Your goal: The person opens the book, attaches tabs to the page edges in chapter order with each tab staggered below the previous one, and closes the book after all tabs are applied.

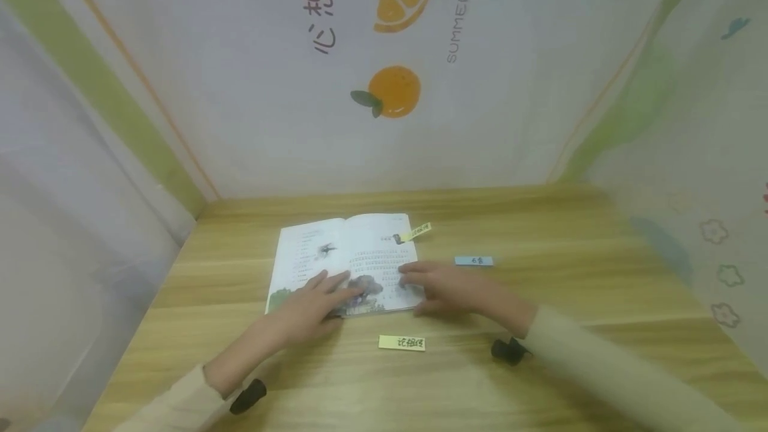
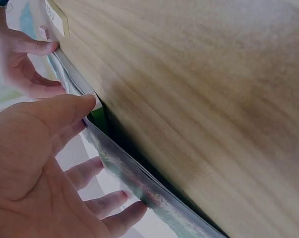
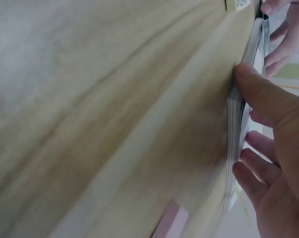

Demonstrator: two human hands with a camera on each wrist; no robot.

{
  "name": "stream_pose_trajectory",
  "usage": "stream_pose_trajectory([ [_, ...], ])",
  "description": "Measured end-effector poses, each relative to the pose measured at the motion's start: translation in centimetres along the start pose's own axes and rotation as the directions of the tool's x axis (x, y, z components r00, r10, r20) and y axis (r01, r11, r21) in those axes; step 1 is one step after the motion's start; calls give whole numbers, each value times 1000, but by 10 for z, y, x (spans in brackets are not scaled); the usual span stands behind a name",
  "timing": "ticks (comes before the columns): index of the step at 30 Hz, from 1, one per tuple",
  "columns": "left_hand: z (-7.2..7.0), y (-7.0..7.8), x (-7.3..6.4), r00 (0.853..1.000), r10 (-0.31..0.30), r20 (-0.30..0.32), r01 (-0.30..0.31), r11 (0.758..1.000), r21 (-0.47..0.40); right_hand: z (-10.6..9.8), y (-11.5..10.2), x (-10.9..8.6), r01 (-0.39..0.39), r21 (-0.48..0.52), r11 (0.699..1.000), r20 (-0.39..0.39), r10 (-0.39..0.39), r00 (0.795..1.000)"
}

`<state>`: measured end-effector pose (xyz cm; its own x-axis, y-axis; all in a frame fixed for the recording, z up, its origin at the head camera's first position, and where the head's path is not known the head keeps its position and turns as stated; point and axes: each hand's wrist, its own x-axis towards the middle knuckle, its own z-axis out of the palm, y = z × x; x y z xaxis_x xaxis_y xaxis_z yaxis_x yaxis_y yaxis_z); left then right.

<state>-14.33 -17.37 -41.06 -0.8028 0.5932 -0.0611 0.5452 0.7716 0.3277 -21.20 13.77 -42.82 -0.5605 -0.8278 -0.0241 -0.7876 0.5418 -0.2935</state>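
Observation:
An open book (image 1: 375,229) with printed text and ink-style pictures lies on the wooden table. My left hand (image 1: 309,309) rests across its lower middle with the fingers spread over the pages. In the left wrist view, the thumb (image 2: 72,111) touches the near edge by the spine. At the book's lower right corner is my right hand (image 1: 453,289), fingertips on the right page. The right wrist view shows its thumb (image 3: 256,82) against the edge of the page block (image 3: 232,124). A yellow handwritten tab (image 1: 418,231) sticks out from the right page's upper edge.
A yellow handwritten strip (image 1: 402,343) lies on the table in front of the book, and a blue one (image 1: 474,261) lies to its right. Black devices (image 1: 248,397) sit at both wrists. Behind the table (image 1: 510,225) hangs a curtain (image 1: 264,119) printed with oranges.

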Motion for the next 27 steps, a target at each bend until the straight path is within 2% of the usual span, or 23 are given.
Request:
stream_pose_trajectory([
  [6, -1, -3, 1, 1000, 12, -15, -13, 1000, -18, 0, 0, 7, -32, 38, 999, 21, 32, 999],
  [16, 2, -7, 5, 1000, -2, 3, 3, 999, -39, -6, -6, 11, -11, 48, 999, 42, 9, 999],
  [22, 1, -4, 7, 1000, -24, 4, 24, 999, -43, -7, -4, 14, -43, 71, 997, 59, 39, 998],
  [27, -1, 3, 12, 999, -52, 1, 52, 997, -51, -12, -5, 18, -22, 75, 997, 61, 18, 998],
])
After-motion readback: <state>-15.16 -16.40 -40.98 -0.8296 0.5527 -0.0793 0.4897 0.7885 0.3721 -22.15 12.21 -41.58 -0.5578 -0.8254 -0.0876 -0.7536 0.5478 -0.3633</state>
